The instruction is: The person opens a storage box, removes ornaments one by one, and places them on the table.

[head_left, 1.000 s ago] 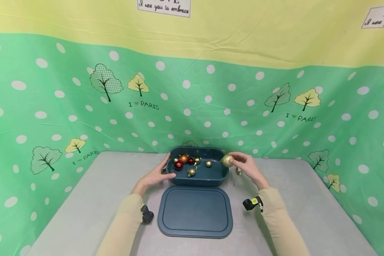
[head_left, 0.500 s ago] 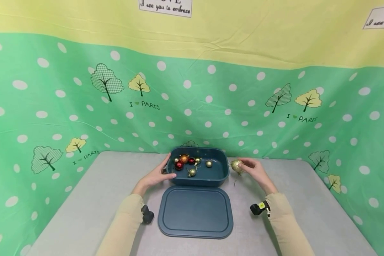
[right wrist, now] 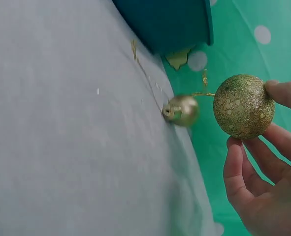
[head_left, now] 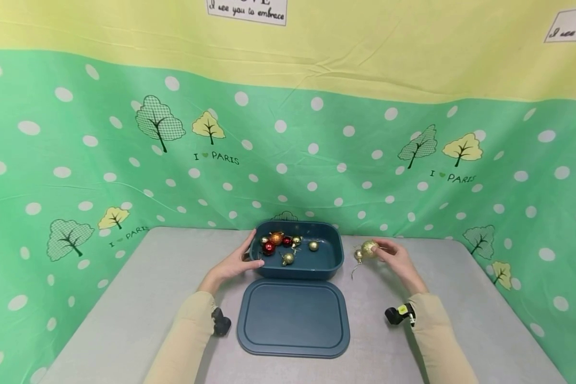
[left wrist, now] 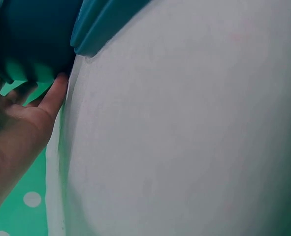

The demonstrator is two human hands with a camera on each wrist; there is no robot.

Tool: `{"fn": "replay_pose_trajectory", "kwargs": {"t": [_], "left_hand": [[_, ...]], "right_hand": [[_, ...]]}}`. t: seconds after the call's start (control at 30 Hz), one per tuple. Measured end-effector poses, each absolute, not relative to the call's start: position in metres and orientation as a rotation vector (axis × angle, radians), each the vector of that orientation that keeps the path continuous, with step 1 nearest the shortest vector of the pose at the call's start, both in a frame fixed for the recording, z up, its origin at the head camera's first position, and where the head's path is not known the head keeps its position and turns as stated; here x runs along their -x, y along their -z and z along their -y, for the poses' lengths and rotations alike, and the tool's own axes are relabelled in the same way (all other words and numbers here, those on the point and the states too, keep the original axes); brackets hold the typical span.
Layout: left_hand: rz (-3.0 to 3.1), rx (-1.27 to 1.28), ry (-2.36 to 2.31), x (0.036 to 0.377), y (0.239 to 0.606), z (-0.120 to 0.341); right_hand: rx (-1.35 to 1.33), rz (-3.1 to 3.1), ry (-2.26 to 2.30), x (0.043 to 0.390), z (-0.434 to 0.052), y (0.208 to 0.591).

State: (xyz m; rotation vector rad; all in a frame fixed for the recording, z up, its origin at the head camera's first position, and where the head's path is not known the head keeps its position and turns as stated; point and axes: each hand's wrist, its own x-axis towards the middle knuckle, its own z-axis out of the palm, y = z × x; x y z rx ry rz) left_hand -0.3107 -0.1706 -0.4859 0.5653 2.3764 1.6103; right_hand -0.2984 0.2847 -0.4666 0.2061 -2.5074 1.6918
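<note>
In the head view my right hand (head_left: 394, 260) pinches a large gold glitter Christmas bauble (head_left: 368, 249) just right of the blue box (head_left: 337, 264). The right wrist view shows the bauble (right wrist: 243, 106) between thumb and fingertips, its hanging loop pointing away. A smaller smooth gold bauble (right wrist: 183, 111) with a string lies beside it on the table. My left hand (head_left: 231, 266) holds the box's left end, thumb at the front corner. From the left wrist, that hand (left wrist: 24, 123) spans the box end (left wrist: 32, 39). Several red, orange and gold baubles, including a red one (head_left: 269, 248), lie inside the box.
The blue lid (head_left: 293, 318) lies flat on the grey table (head_left: 125, 320), directly in front of the box. Behind the table hangs a green and yellow printed cloth (head_left: 288, 160).
My right hand has carried the large glitter bauble rightward, from over the box's right rim to beside the small gold bauble on the table. The left hand has stayed on the box.
</note>
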Motion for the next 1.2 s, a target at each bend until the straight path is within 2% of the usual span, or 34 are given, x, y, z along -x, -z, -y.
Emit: {"fn": "replay_pose_trajectory", "kwargs": {"t": [0.3, 1.2], "left_hand": [[-2.317, -0.570, -1.599, 0.291, 0.454, 0.168], [-2.337, -0.558, -1.575, 0.291, 0.452, 0.168]], "right_hand": [[-0.125, 2.571, -1.683, 0.300, -0.298, 0.478], [-0.105, 2.623, -1.656, 0.302, -0.297, 0.485]]}}
